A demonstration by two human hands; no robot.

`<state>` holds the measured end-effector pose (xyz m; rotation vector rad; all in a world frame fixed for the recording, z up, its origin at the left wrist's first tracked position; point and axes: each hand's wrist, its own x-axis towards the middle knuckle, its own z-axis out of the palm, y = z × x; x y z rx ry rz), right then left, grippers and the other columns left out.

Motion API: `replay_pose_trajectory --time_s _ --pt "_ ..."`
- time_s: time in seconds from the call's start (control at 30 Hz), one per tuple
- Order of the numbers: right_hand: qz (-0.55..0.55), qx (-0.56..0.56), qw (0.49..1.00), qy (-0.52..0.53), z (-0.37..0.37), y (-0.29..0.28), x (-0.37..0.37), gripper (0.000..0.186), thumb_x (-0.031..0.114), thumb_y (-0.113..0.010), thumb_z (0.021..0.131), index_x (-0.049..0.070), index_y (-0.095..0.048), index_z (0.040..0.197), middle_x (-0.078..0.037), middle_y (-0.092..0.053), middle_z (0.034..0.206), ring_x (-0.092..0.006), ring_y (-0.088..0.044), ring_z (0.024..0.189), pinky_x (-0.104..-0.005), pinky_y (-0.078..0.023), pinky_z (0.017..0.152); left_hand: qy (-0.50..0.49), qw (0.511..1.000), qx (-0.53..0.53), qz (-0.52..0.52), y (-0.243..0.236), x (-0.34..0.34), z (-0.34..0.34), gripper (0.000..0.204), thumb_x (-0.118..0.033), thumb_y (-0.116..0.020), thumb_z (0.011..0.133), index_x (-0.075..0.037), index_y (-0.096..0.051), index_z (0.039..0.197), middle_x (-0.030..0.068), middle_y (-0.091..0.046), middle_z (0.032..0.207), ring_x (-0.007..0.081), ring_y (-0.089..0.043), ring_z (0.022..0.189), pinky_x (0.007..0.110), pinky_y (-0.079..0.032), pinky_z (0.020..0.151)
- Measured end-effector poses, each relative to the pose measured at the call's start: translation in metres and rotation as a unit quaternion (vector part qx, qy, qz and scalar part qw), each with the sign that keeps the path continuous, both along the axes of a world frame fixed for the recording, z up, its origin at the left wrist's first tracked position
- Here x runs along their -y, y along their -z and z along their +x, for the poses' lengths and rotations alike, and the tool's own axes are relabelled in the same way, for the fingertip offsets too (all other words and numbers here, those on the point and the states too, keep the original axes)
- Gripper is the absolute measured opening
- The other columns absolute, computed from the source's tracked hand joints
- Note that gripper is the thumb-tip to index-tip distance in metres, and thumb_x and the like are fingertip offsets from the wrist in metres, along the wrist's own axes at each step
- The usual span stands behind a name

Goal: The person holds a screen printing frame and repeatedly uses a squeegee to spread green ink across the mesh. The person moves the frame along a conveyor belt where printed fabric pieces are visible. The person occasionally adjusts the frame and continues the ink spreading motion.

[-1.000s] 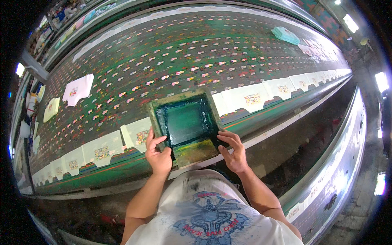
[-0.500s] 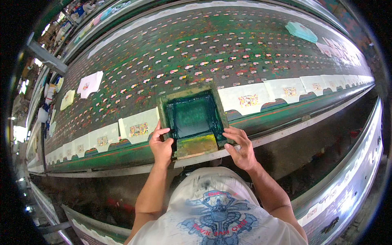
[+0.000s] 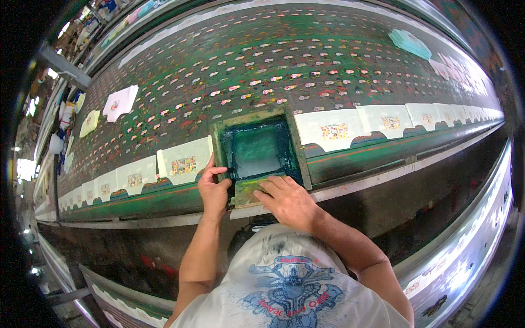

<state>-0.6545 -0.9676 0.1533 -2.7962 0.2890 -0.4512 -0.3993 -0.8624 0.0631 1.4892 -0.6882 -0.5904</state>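
Note:
A wooden screen-printing frame (image 3: 300, 156) lies at the table's near edge, with dark green ink around its mesh. My left hand (image 3: 214, 189) grips the frame's left side, thumb and fingers closed at its near corner. In the near end of the frame sits a yellow-green stained squeegee (image 3: 246, 190). My right hand (image 3: 291, 203) reaches over the squeegee's right part, fingers curled on its top edge. White fabric pieces with colourful prints lie on both sides, such as a left piece (image 3: 185, 163) and a right piece (image 3: 332, 130). Whatever is under the frame is hidden.
The long, ink-spotted printing table (image 3: 219, 65) stretches away ahead. On it lie a pink piece (image 3: 120, 103), a yellow piece (image 3: 90, 123) and a turquoise fabric stack (image 3: 409, 44). A pale rail (image 3: 377, 188) runs along the near edge. Another table (image 3: 465, 257) stands at the lower right.
My right hand has left the frame's right side and moved left onto the squeegee. My left hand stays on the frame's left side.

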Motion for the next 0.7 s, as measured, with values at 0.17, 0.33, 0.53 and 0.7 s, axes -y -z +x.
replay_pose_trajectory --time_s 0.17,0.33,0.53,0.7 --pt "0.02 -0.023 0.999 -0.027 0.022 -0.011 0.027 0.025 0.015 -0.064 0.098 0.004 -0.077 0.116 -0.011 -0.075 0.106 -0.0336 -0.072 0.103 -0.0454 -0.057 0.096 -0.003 0.997 -0.076 -0.009 0.002 0.0 -0.001 0.042 0.023 -0.068 0.073 -0.004 -0.077 0.105 0.0259 -0.041 0.18 0.0363 -0.037 0.169 0.043 -0.029 0.136" --pt "0.129 -0.063 0.989 -0.04 0.053 -0.037 0.078 0.032 0.0 -0.065 0.092 0.006 -0.079 0.121 -0.017 -0.078 0.112 -0.0408 -0.073 0.111 -0.049 -0.058 0.101 -0.016 0.998 -0.066 0.004 0.007 0.0 0.0 0.039 0.022 -0.068 0.071 -0.004 -0.077 0.098 0.0255 -0.043 0.178 0.0377 -0.037 0.169 0.046 -0.031 0.136" --pt "0.055 -0.046 0.996 0.048 0.102 -0.025 0.13 0.037 -0.003 -0.065 0.093 0.008 -0.079 0.125 -0.017 -0.079 0.118 -0.0426 -0.072 0.117 -0.0513 -0.058 0.103 -0.007 1.0 -0.013 0.002 0.0 0.002 -0.001 0.034 0.017 -0.071 0.072 -0.006 -0.077 0.096 0.0264 -0.047 0.176 0.0396 -0.042 0.166 0.045 -0.033 0.135" --pt "0.048 -0.055 0.993 0.092 0.103 -0.013 0.121 0.043 -0.007 -0.066 0.09 0.007 -0.078 0.128 -0.018 -0.077 0.117 -0.0421 -0.071 0.114 -0.0515 -0.058 0.1 -0.006 1.0 -0.006 0.016 -0.003 -0.003 -0.005 0.033 0.016 -0.071 0.073 -0.007 -0.077 0.096 0.0263 -0.045 0.177 0.0398 -0.043 0.165 0.045 -0.034 0.134"
